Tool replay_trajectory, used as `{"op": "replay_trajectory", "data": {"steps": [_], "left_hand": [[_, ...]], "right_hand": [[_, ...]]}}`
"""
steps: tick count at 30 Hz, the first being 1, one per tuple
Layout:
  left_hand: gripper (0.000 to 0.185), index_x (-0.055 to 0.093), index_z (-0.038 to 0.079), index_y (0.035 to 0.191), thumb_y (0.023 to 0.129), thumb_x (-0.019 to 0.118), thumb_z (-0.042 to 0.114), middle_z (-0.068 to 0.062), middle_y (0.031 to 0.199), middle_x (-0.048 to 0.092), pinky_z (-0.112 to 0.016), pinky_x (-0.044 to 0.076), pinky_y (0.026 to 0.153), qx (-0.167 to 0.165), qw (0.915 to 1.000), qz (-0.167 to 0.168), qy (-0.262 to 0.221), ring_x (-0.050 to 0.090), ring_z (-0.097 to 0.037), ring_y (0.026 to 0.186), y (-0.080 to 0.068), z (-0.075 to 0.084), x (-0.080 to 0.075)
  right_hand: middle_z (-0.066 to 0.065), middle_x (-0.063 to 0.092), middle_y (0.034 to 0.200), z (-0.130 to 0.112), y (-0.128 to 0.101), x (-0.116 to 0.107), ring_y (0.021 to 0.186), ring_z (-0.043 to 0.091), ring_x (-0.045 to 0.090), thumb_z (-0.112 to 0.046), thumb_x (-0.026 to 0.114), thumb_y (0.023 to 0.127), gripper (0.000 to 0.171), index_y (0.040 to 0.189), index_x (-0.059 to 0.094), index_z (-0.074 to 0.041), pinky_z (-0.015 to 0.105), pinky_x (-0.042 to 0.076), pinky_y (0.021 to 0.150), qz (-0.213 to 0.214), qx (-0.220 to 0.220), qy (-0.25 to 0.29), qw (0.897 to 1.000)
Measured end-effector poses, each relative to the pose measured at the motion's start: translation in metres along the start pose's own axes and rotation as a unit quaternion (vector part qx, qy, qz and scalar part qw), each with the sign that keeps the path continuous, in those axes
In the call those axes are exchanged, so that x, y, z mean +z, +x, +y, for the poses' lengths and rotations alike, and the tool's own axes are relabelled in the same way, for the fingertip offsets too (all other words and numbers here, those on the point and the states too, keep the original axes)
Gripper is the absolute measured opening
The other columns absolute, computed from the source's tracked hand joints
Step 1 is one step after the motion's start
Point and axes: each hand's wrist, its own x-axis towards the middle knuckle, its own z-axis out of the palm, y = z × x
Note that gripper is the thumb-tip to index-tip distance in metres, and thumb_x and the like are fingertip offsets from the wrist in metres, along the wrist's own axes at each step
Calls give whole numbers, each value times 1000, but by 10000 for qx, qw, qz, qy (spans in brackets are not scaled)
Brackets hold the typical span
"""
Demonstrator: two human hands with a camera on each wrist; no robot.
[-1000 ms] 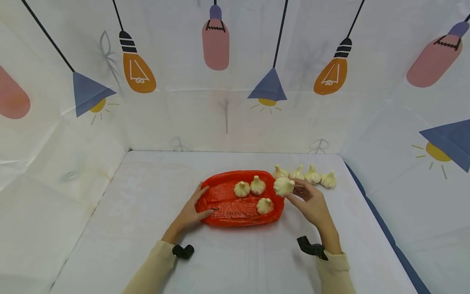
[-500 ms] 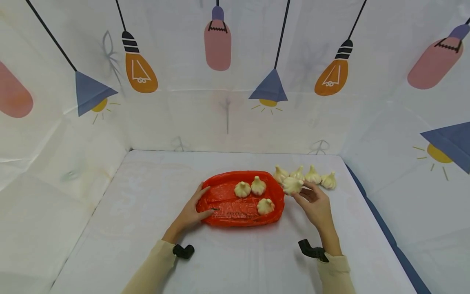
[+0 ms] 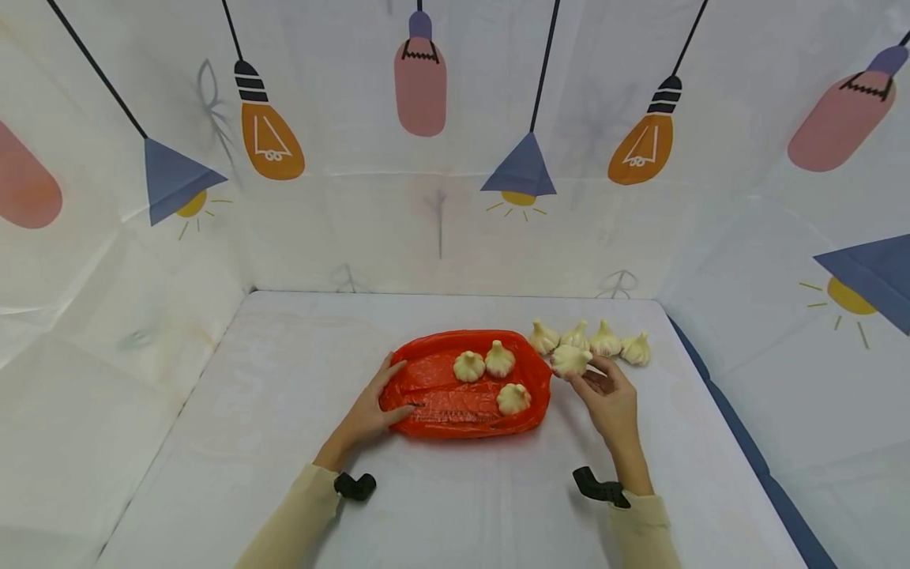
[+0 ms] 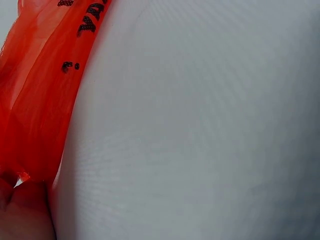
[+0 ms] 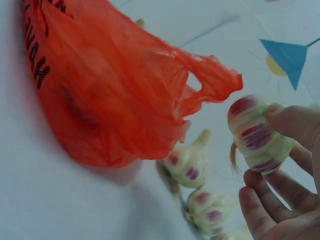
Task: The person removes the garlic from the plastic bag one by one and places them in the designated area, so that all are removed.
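Note:
An oval red plastic bag [image 3: 441,395] with black print lies spread on the table, its rim raised. Three garlic bulbs [image 3: 500,359] sit inside it. At its left end, my left hand [image 3: 368,407] holds the rim, with thumb and fingertips over the edge; in the left wrist view only a bit of that hand shows at the bottom corner. Beyond the bag's right end, my right hand [image 3: 613,399] pinches another garlic bulb [image 5: 257,135] between thumb and fingers. That bulb shows purple streaks and a tuft of roots in the right wrist view.
Several more garlic bulbs [image 3: 605,340] stand in a row at the back right, just behind the held one. White sheeting printed with lamps [image 3: 520,170] walls in the white table [image 3: 284,340] at the back and sides. A loose handle of the bag [image 5: 220,80] sticks up.
My right hand has moved right with the garlic bulb, from over the bag's right rim to just outside it. The left hand and the bag stay in place.

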Motion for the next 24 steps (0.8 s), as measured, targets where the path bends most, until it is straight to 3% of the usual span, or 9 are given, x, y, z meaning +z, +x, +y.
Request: {"op": "replay_trajectory", "data": {"steps": [12, 24], "left_hand": [[87, 33, 18, 162, 90, 79, 29, -6, 175, 4, -67, 13, 125, 35, 10000, 28, 39, 7, -35, 161, -1, 0, 0], [91, 28, 20, 164, 90, 79, 27, -4, 175, 5, -66, 14, 125, -1, 10000, 63, -8, 8, -34, 161, 0, 0, 1]], "right_hand": [[-4, 63, 116, 29, 4, 3, 93, -2, 69, 3, 79, 87, 47, 130, 62, 8, 13, 58, 75, 43, 545, 246, 9982], [23, 61, 133, 51, 6, 14, 89, -11, 64, -7, 80, 89, 48, 131, 61, 5, 8, 55, 74, -98, 871, -274, 9958]]}}
